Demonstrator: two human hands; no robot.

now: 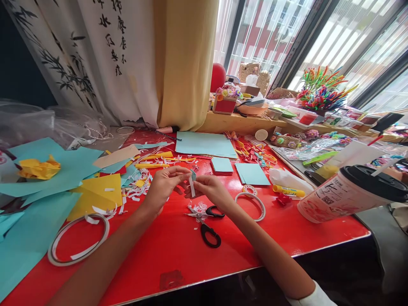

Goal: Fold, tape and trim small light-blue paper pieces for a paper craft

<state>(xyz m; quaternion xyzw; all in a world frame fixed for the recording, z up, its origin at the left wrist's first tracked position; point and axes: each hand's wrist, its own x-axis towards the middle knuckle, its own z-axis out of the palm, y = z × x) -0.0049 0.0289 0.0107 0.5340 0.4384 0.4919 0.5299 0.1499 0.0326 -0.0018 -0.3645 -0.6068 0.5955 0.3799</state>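
My left hand (164, 187) and my right hand (212, 190) meet above the middle of the red table. Between their pinched fingertips is a small piece of light blue paper (193, 173). A narrow white strip (191, 187) hangs down from it; whether it is stuck to the paper I cannot tell. Below the hands, black-handled scissors (200, 218) lie with their blades apart, on a little heap of white and pink scraps (199, 208). Right of my right hand are a large roll of tape (263, 208) and a smaller pinkish-white ring (249, 190).
Blue paper stacks (205, 144) lie at the back of the red table (140, 263). At left are blue sheets (41, 221), yellow paper (95, 195) and another tape roll (105, 231). A tilted drink cup (338, 197) and a yellow glue stick (288, 191) are at right.
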